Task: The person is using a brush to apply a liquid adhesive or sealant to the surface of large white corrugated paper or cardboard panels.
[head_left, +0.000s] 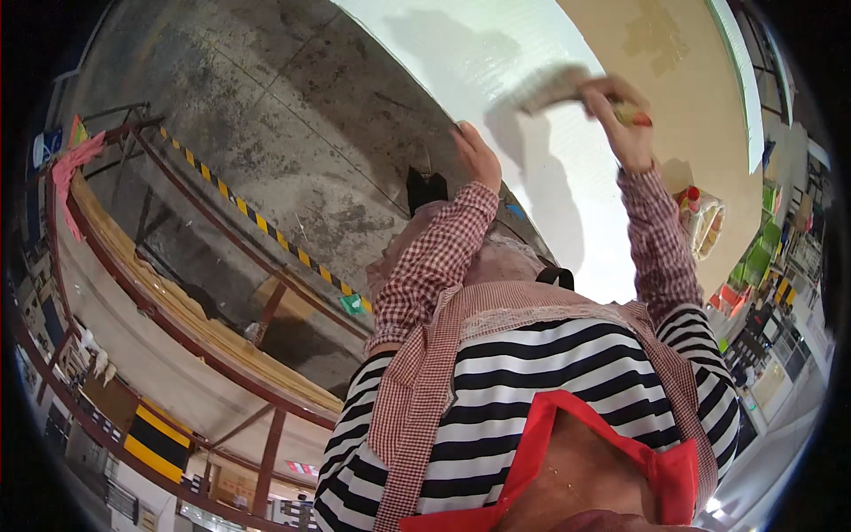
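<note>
My right hand [620,120] is closed around the handle of a brush [557,87], whose pale bristles blur against a large white panel [496,53]. My left hand [477,155] rests with its fingers on the near edge of that white panel. Both forearms wear red-and-white checked sleeve covers over a black-and-white striped top, and a red apron shows at the bottom.
A grey concrete floor [292,115] with a yellow-and-black striped line [266,226] lies to the left. A long rack with red metal rails [177,310] and wooden boards curves below it. A tan board [691,97] lies beyond the panel, and bottles in a bag [700,217] stand at right.
</note>
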A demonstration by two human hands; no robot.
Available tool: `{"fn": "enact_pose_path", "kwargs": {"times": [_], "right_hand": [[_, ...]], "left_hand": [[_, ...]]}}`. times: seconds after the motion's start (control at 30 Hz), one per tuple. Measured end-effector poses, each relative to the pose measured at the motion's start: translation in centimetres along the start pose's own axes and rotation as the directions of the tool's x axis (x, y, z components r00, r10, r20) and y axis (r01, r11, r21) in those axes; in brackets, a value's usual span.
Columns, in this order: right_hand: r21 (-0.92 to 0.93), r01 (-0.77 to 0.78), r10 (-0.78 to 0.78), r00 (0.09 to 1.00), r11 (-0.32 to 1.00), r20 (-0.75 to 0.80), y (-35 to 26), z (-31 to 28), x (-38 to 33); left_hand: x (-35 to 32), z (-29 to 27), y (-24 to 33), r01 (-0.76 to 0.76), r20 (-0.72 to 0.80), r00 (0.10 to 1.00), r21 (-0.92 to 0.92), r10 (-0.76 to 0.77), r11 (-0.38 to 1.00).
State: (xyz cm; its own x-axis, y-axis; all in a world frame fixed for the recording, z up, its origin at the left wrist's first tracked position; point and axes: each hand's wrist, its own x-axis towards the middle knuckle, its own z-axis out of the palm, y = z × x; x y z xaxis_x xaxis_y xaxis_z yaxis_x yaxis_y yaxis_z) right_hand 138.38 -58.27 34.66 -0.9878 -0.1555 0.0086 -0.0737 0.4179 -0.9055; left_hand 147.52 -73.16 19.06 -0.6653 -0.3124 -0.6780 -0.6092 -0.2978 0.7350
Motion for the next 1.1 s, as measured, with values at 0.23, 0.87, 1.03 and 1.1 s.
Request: {"fn": "enact_pose_path", "kwargs": {"times": [0.23, 0.87, 1.03, 1.1], "right_hand": [[-0.066, 0.34, -0.343, 0.939, 0.938, -0.027, 0.9, 6.9, 5.5], [-0.216, 0.334, -0.321, 0.943, 0.918, 0.093, 0.2, 8.0, 2.6], [-0.259, 0.276, -0.236, 0.956, 0.926, 0.175, -0.4, 5.3, -1.3], [-0.197, 0.298, -0.28, 0.953, 0.934, 0.111, -0.8, 5.7, 0.1]], "left_hand": [[-0.6, 0.9, 0.6, -0.106, -0.103, 0.99, -0.081, 0.097, 0.991], [0.2, 0.0, 0.3, -0.093, -0.072, 0.994, -0.067, 0.088, 0.993], [1.2, -0.4, -2.0, -0.265, -0.159, 0.949, 0.063, 0.272, 0.962], [0.7, -0.4, -1.3, -0.266, -0.175, 0.947, 0.048, 0.27, 0.963]]}}
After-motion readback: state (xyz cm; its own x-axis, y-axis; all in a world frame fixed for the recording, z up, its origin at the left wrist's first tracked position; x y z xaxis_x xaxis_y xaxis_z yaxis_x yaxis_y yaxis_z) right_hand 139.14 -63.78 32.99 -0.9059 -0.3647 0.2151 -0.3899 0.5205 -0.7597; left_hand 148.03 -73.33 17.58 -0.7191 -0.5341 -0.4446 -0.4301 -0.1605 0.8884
